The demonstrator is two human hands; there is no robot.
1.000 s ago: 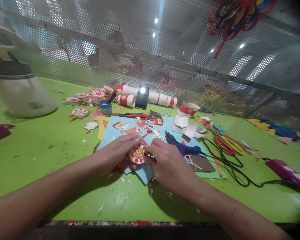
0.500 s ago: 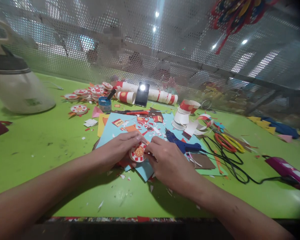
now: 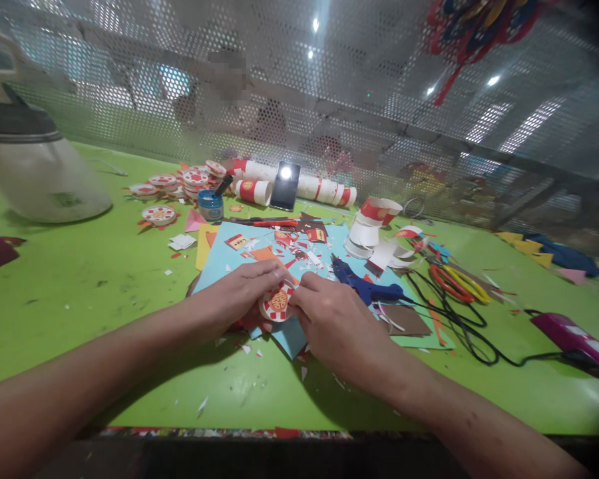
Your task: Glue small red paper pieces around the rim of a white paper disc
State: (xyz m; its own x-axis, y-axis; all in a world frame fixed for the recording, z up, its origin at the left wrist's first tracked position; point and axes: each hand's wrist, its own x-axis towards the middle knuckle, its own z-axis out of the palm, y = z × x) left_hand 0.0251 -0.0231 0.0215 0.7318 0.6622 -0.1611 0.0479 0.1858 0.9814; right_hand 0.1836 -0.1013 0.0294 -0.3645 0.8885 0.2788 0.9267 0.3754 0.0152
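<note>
Between my hands is a round paper-cup base (image 3: 278, 303), white with red squares round its edge and a gold-orange emblem in the middle. My left hand (image 3: 252, 287) is closed about its left and upper side. The fingers of my right hand (image 3: 324, 313) pinch its right edge; the fingertips are partly hidden. Beneath both hands lie light blue paper sheets (image 3: 219, 266) strewn with red and white scraps. A blue hot glue gun (image 3: 367, 286) rests just right of my right hand.
Finished-looking red and white discs (image 3: 194, 178) pile up at the back left beside a blue jar (image 3: 210, 205). A phone (image 3: 285, 186) leans on stacked paper cups (image 3: 324, 190). Scissors (image 3: 452, 284), a black cable (image 3: 479, 346) and a cut cup (image 3: 367, 229) lie rightward. A kettle-like container (image 3: 44, 173) stands left.
The view has shifted very slightly. Both hands keep the same hold on the cup base, with hardly any visible movement.
</note>
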